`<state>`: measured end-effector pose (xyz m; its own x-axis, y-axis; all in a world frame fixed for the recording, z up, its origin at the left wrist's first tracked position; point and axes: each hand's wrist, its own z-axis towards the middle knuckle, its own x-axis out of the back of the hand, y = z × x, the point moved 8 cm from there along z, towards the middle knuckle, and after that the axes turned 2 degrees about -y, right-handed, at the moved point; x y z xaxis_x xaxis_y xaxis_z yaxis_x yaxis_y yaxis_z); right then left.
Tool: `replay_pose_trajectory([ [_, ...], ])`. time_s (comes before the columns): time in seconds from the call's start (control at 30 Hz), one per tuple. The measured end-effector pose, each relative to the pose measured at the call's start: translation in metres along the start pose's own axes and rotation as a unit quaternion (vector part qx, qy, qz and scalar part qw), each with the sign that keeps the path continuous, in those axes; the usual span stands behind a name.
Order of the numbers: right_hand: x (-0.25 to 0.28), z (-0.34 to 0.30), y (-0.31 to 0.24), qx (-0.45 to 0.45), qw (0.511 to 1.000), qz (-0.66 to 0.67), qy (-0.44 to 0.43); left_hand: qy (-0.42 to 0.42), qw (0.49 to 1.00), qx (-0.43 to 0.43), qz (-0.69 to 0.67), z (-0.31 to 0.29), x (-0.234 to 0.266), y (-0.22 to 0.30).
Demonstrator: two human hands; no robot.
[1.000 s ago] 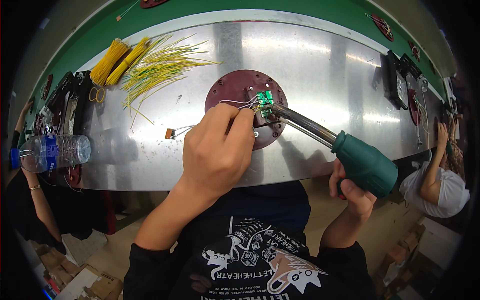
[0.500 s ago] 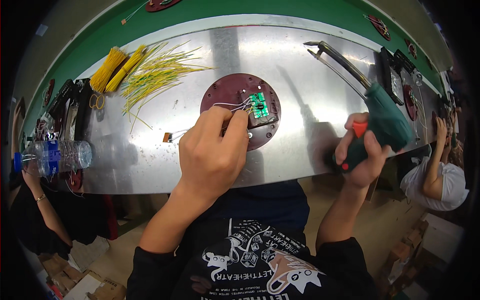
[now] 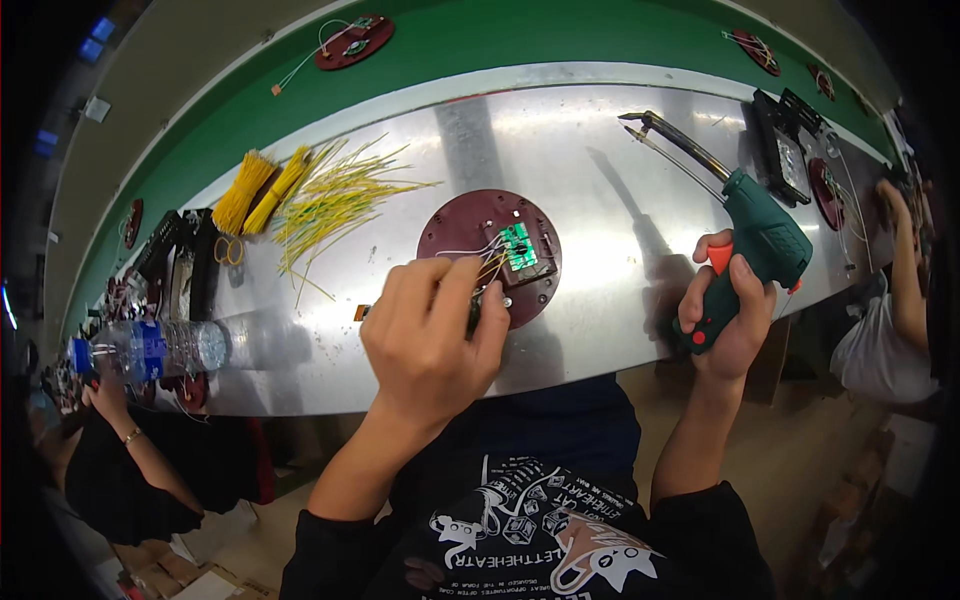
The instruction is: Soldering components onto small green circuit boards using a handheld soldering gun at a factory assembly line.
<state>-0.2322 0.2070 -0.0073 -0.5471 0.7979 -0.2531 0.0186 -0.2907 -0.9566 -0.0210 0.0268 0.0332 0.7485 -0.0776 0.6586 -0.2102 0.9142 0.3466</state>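
Observation:
A round dark red disc (image 3: 450, 220) lies on the metal bench, carrying a green circuit board (image 3: 518, 247) with thin wires soldered or laid against it. My left hand (image 3: 425, 325) is over the disc's near left part, fingers curled and thumb toward the index finger. Wires run from the board to these fingertips; what lies between them is dark and mostly hidden. My right hand (image 3: 735, 315) is wrapped around the handle of a green soldering gun (image 3: 765, 235) with a red trigger. Raised right of the disc, its long metal tip (image 3: 650, 122) points up and left, apart from the board.
Yellow wire bundles (image 3: 245, 190) and loose yellow-green wires (image 3: 335, 195) lie at the back left. A plastic bottle (image 3: 180, 347) rests at the left. More discs (image 3: 355, 42) sit on the green strip behind. Co-workers' arms (image 3: 145, 460) show at both sides.
The view has shifted, so the bench sits lower in it. The soldering gun has turned slightly in my right hand. My left thumb now shows further from the index fingertip.

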Motion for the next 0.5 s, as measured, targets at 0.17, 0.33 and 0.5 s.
replay_pose_trajectory([
  [0.17, 0.005, 0.002, 0.002, -0.003, 1.0, 0.025, 0.012, -0.012, 1.0, 0.014, 0.01, 0.015, 0.013, -0.011],
  [0.33, 0.01, 0.002, 0.001, -0.002, 0.998, 0.045, 0.032, -0.048, 0.996, -0.041, 0.06, 0.045, 0.019, -0.001],
  [0.5, 0.013, -0.001, 0.0, 0.015, 0.996, 0.069, 0.053, -0.202, 0.976, -0.077, -0.023, 0.046, -0.02, -0.001],
])
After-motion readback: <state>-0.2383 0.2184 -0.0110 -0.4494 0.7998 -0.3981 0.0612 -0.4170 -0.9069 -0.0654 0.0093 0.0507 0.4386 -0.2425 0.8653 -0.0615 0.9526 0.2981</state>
